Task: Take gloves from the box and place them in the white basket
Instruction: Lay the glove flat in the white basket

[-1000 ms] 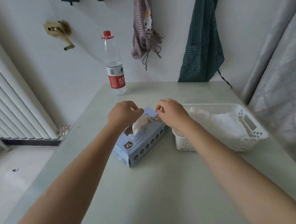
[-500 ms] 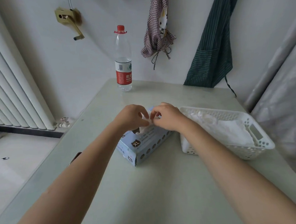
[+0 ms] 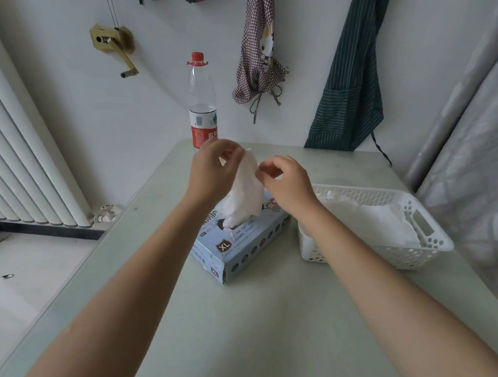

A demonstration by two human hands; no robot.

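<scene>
The left hand (image 3: 212,173) pinches the upper edge of a thin, crumpled white glove (image 3: 243,193) between thumb and curled fingers, raised above the box. The right hand (image 3: 288,183) pinches the same glove at its right edge, fingers curled, just beside the left hand. The glove hangs down between both hands, its lower end at the opening in the top of a pale blue cardboard glove box (image 3: 242,244) printed with "XL" and a row of dark round marks along its side. The box lies at an angle on the pale green bench (image 3: 265,327). Just to the right of the box stands a white perforated plastic basket (image 3: 420,250), with more white gloves (image 3: 372,221) lying inside it. At the far edge of the bench, near the wall, stands an upright clear plastic bottle (image 3: 201,103) with a red cap and red label.
</scene>
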